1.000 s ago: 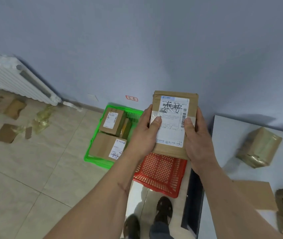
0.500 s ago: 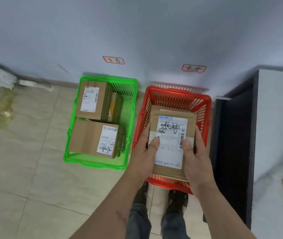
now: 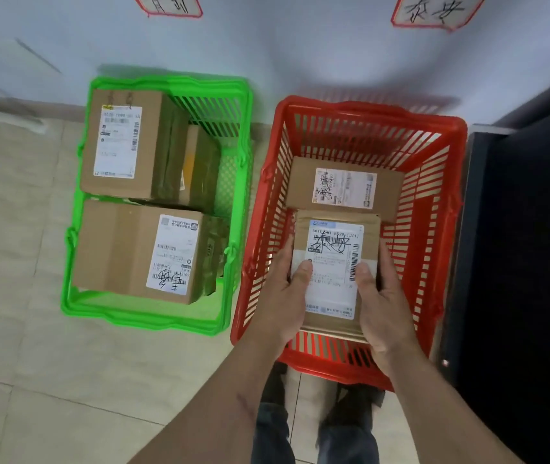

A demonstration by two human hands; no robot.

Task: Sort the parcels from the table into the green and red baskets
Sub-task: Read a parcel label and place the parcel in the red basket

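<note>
A flat brown parcel with a white shipping label is held from both sides inside the red basket. My left hand grips its left edge, thumb on the label. My right hand grips its right edge, thumb on top. Another labelled brown parcel lies in the red basket behind it. The green basket to the left holds two large labelled boxes and a smaller box behind them.
Both baskets stand on a tiled floor against a pale wall with two red-edged paper signs. A dark table side rises at the right. My feet are just in front of the red basket.
The view has swung down from the table to the baskets. Both hands have carried the parcel forward and down into the red basket, keeping the same grip.
</note>
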